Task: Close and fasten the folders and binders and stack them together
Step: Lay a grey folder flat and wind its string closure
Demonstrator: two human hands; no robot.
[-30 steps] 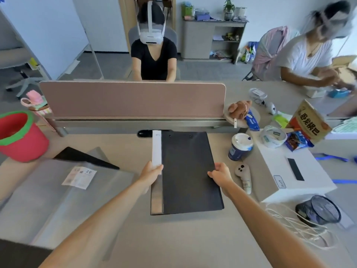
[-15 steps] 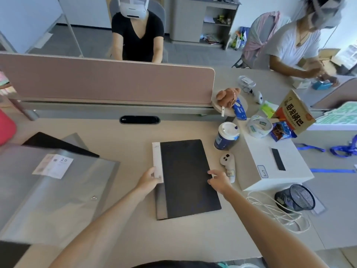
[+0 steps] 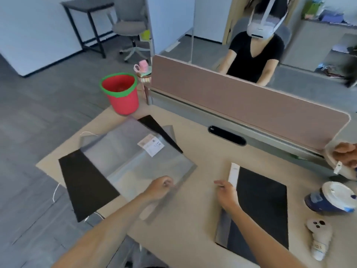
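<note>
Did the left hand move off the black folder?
Yes. The left hand left the black folder and went left, onto the grey folder edge.

A closed folder (image 3: 260, 206) is lying on the tabletop (image 3: 202, 151) toward its right side, reaching to the near edge. A pile of flat folders (image 3: 131, 161) is spreading over the left part of the tabletop, one of them (image 3: 85, 182) overhanging the left edge. A label (image 3: 151, 146) is sitting on top of the pile. A bucket (image 3: 121, 93) is standing at the far left corner. A partition (image 3: 241, 97) is running along the far edge. Right of the closed folder, a cup (image 3: 334, 198) is standing, with a controller (image 3: 318, 236) lying nearer the near edge. The left hand (image 3: 159, 187) is resting on the pile's near right edge; the right hand (image 3: 227, 192) is lying at the closed folder's left edge.
</note>
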